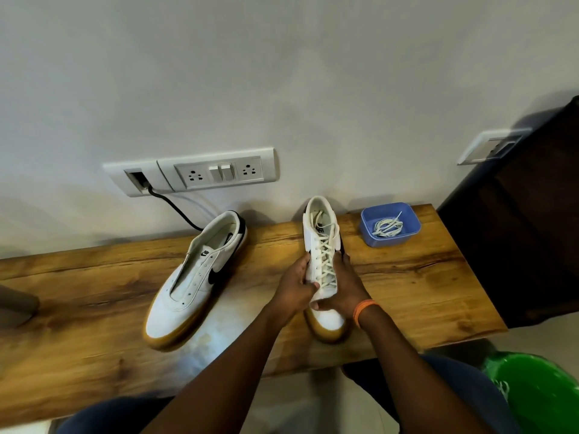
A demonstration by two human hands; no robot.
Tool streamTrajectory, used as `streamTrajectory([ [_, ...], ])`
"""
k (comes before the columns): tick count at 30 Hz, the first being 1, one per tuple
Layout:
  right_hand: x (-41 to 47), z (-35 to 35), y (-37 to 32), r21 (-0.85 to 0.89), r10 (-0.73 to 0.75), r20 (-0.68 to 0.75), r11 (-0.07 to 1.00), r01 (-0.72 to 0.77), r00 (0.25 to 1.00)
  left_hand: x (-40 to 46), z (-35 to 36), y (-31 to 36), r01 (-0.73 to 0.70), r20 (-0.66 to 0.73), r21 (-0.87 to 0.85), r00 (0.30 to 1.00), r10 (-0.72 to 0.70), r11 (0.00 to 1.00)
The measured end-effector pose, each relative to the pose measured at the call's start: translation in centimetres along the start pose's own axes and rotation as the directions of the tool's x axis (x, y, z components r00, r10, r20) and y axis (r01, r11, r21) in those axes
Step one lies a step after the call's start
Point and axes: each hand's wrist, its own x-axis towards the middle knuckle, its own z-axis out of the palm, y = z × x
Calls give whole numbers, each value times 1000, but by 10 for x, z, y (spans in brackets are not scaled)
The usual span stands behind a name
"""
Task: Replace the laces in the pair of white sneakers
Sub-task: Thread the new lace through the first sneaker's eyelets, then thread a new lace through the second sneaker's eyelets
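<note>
Near the centre of the frame, on the wooden shelf [407, 277], stands the laced sneaker [322, 264], toe toward the lower edge and heel toward the wall. Cream laces [324, 258] cross its eyelets from the toe end up to the collar. Both hands grip this shoe at mid-length. The left hand [294, 288] holds its left flank, fingers curled round the side and the thumb lying across the lower lacing. The right hand [343, 288] holds the opposite flank, fingers wrapped along the upper and the thumb reaching under the left thumb onto the toe area. An orange wristband [365, 311] circles the right wrist.

Left of centre lies the unlaced sneaker [197, 277], white with a black swoosh and a gum sole, angled with its toe toward the lower left. Its eyelets show no lace and the tongue is exposed. The two shoes are apart, not touching.

Right of the held shoe, near the shelf's far edge, sits a blue container [390, 225] holding a coiled pale lace [387, 228].

On the wall above, a white switch panel [191, 173] carries two sockets and switches; a black cable [175, 208] runs from its left module down behind the unlaced shoe. At the lower right corner a green bin [542, 393] shows.
</note>
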Motion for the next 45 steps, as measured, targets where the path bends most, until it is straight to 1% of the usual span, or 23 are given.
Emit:
streamTrajectory([
  [3,10,-4,6,52,-16,-35,999,17,999,12,-1,5,31,36,6,999,-31,1000],
  [5,16,-8,9,48,-30,-35,998,32,999,11,-7,12,36,110,-25,993,-33,999],
  [7,18,-11,9,31,-51,-22,998,52,998,2,-16,17,-2,173,67,985,-9,998],
  [8,17,-11,7,28,-62,-35,998,63,997,-3,-22,19,-41,151,168,988,16,985],
  [10,9,-8,-4,47,-89,-165,994,98,982,-12,-39,15,-84,-9,410,995,97,908],
  [11,4,-6,-14,60,-110,-265,990,130,958,-19,-51,13,-91,-109,461,981,158,883],
  [12,-4,-4,-25,65,-139,-368,982,175,919,-25,-61,12,-135,-193,483,947,255,865],
  [13,-10,5,-41,49,-190,-453,970,237,871,-35,-79,8,-182,-275,523,889,366,833],
  [15,-20,22,-61,20,-264,-546,945,327,795,-48,-105,3,-165,-375,679,760,531,716],
  [16,-24,38,-72,60,-268,-536,934,353,800,-58,-121,-1,-90,-422,728,723,547,680],
  [17,-26,54,-80,140,-244,-494,925,353,834,-63,-137,-6,-5,-454,750,723,521,661],
  [18,-28,68,-85,235,-198,-423,918,319,884,-64,-151,-14,74,-471,752,755,456,655],
  [20,-30,95,-98,373,-91,-250,910,183,964,-64,-178,-32,240,-486,716,845,222,655],
  [22,-27,112,-108,475,2,-76,879,34,997,-62,-196,-44,371,-477,670,879,-9,643],
  [23,-24,117,-114,516,21,-7,857,-14,1000,-61,-199,-48,390,-459,683,887,-52,618],
  [25,-18,124,-127,566,7,75,823,-48,997,-62,-200,-53,369,-428,755,904,-19,541],
  [27,-15,127,-139,613,-47,115,789,-34,992,-64,-196,-51,324,-388,791,921,17,519],
  [30,-14,121,-139,631,-56,99,775,-19,994,-68,-173,-50,264,-310,748,950,-32,609],
  [33,-22,109,-114,521,-66,49,853,31,997,-75,-140,-54,200,-260,714,965,-10,671],
  [35,-32,99,-93,451,-96,42,890,66,995,-79,-122,-54,163,-247,700,969,21,695],
  [39,-52,81,-62,411,-97,27,908,77,995,-86,-93,-52,109,-188,666,982,24,738],
  [42,-55,69,-54,415,-99,37,907,75,994,-92,-77,-50,99,-219,654,974,63,750],
  [45,-54,67,-61,406,-115,57,910,82,992,-94,-75,-50,132,-284,587,957,51,799],
])
